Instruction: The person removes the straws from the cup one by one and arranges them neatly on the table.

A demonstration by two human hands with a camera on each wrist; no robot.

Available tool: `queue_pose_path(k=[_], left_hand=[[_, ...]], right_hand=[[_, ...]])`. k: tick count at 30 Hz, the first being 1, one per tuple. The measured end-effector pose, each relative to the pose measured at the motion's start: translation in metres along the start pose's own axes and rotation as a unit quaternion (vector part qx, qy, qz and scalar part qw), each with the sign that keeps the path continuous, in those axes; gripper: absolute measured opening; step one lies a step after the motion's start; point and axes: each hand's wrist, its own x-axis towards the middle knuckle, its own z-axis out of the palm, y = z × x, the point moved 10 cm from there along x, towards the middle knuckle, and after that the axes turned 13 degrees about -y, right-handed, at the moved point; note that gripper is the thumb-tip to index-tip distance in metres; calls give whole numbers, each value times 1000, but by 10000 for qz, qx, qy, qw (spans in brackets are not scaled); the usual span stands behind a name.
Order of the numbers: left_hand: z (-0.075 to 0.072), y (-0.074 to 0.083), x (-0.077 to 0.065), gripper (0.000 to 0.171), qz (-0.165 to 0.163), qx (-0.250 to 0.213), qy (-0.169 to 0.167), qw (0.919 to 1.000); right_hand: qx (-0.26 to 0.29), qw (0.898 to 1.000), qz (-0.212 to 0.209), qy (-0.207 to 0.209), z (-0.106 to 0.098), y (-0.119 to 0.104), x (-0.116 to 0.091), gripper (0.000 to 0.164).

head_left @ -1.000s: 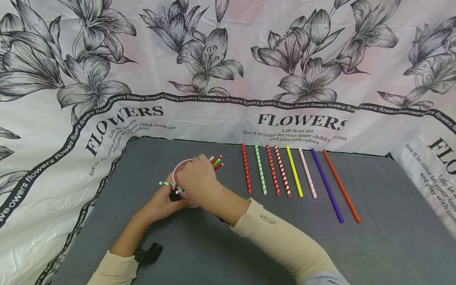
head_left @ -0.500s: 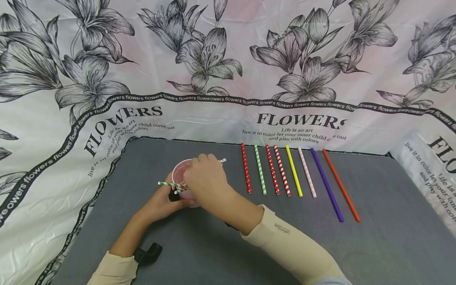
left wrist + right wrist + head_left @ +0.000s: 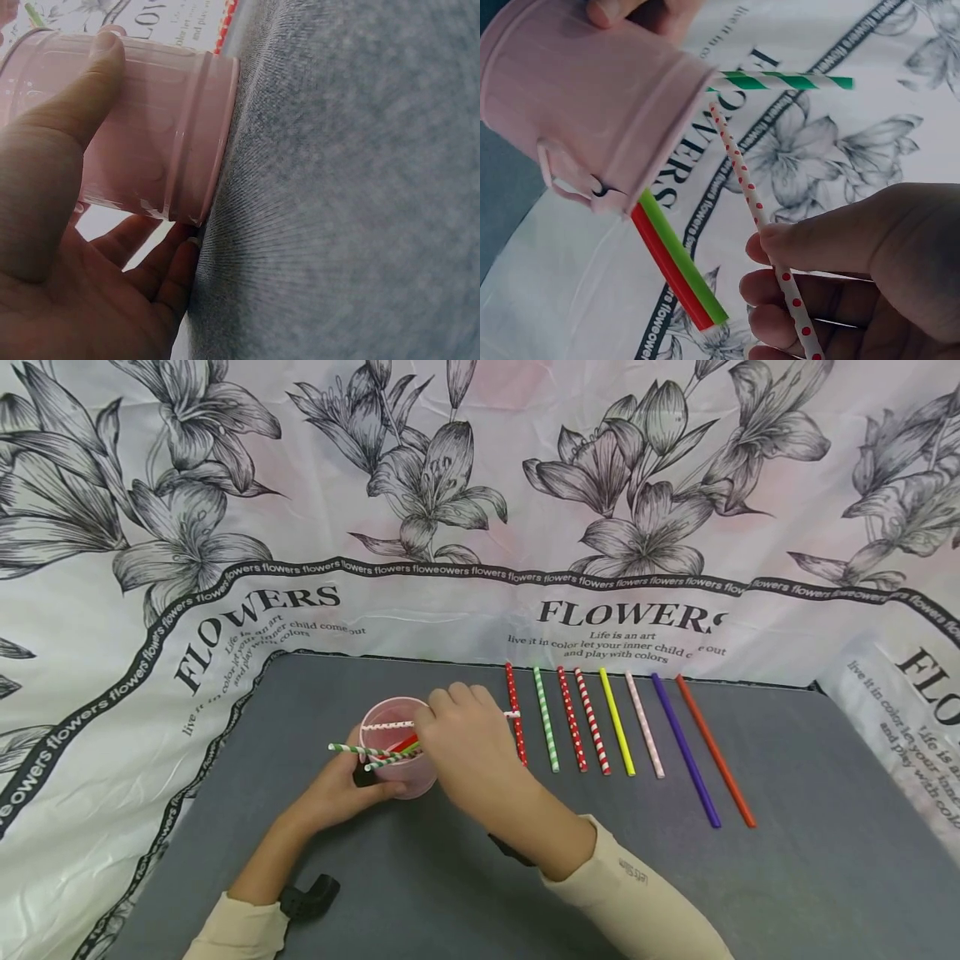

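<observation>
My left hand (image 3: pixel 337 791) holds a small pink bucket (image 3: pixel 415 783) on the grey table, thumb along its near side in the left wrist view. Between thumb and fingers, my right hand (image 3: pixel 476 752) pinches a white paper straw with red dots (image 3: pixel 742 176). One end of that straw lies over the bucket's mouth; the other sticks out past the hand. Green-and-white striped straws (image 3: pixel 348 748) lean out over the bucket's left rim. A red straw (image 3: pixel 676 270) and a light green straw (image 3: pixel 694 274) jut from the bucket in the right wrist view.
Right of the bucket lies a row of straws: red dotted ones (image 3: pixel 572 718), green striped (image 3: pixel 547 722), red striped (image 3: pixel 592 722), yellow (image 3: pixel 617 722), pale pink (image 3: pixel 646 727), purple (image 3: pixel 686 752) and orange (image 3: pixel 716 752). A flowered white cloth (image 3: pixel 450 627) rises behind the table.
My right hand has moved right from over the bucket, drawing the dotted white straw with it. The bucket's mouth and the straws inside now show. My left hand has stayed in place.
</observation>
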Motion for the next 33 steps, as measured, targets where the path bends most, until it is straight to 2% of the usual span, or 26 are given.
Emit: queue_pose_path(k=[3,6,7,10,14,22,29,33], left_hand=[[0,-1,0,78,-61,44,5,10000],[0,-3,0,78,-105,-1,18,9999],[-1,-4,0,78,-122,-3,31,9999],[-1,-3,1,78,-85,-55,41,9999],[-1,0,1,79,30,-47,63,10000],[-1,-1,1,77,37,-51,42,10000],[-2,-3,0,83,-74,-32,73,9999],[-1,-1,0,79,-10,-29,48,10000]], right_hand=[[361,9990,2,260,-6,5,-7,23],[855,9938,78,705,-15,13,-15,10],[1040,9907,99,875,-19,16,-18,6],[1633,9773,147,1345,-26,26,-27,9],[2200,9615,166,1638,-28,37,-38,9],[3020,9407,458,1477,-7,53,-52,14],[4014,9055,819,1104,12,67,-61,22],[4264,8941,845,1080,16,70,-66,23]])
